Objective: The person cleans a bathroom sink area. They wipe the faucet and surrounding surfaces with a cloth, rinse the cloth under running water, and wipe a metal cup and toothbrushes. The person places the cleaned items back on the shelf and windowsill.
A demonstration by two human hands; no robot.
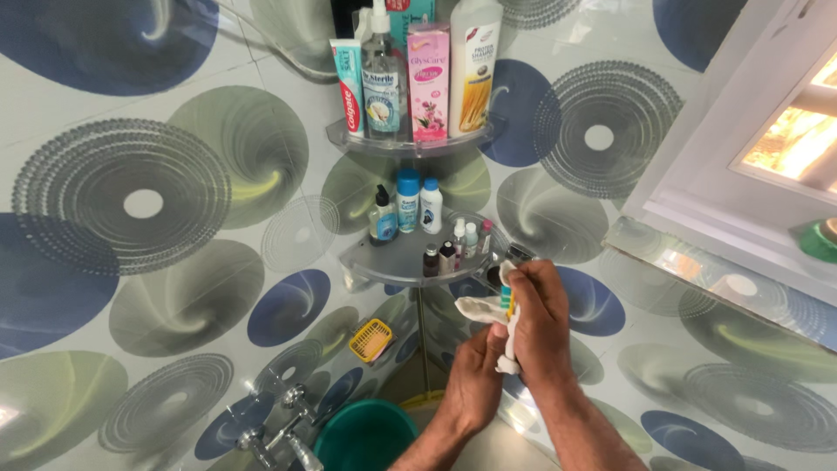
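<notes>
Right hand (542, 318) fingers (521, 281) wrap toothbrush (509, 303); left hand (475, 377) grips white cloth (479, 308).

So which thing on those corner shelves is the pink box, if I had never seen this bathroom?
Start at the grey corner shelves where the two patterned tiled walls meet, and take the upper one. The pink box stands upright there between a clear pump bottle and a tall white bottle. It is the only flat-sided carton, with flowers printed low on its front.
</notes>
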